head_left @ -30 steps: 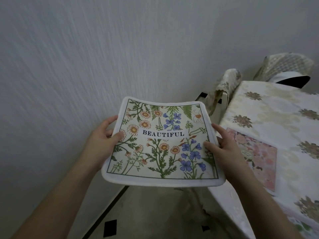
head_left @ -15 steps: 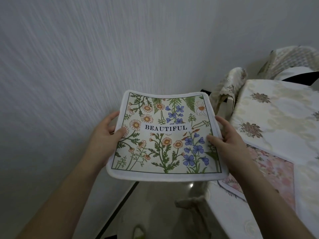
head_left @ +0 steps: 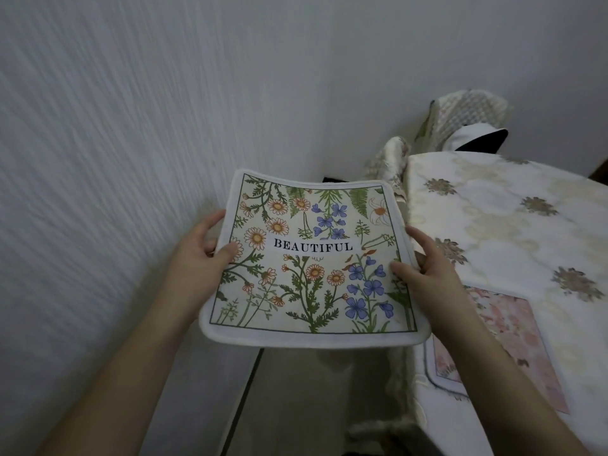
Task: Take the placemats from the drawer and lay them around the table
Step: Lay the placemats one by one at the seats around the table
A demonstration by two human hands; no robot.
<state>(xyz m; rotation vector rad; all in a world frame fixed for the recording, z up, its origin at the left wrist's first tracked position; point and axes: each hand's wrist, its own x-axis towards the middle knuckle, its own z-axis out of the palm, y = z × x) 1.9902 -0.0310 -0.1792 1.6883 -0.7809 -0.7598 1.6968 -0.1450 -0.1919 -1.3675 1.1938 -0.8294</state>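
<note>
The table (head_left: 493, 225) has drawn nearer at three o'clock; my left hand (head_left: 194, 255) and right hand (head_left: 424, 274) pinch the floral placemat (head_left: 312, 264), carrying it to lay beyond the pink placemat (head_left: 513, 340).

Both hands grip a floral placemat (head_left: 314, 258), left hand (head_left: 194, 258) and right hand (head_left: 427, 274) thumbs on top; a pink placemat (head_left: 513, 343), seemingly flat, lies right of the right fingers

Pink placemat (head_left: 513, 340) lower right partly hidden by right forearm; chairs (head_left: 460, 126) behind table half hidden; wall at left motion-blurred.
</note>
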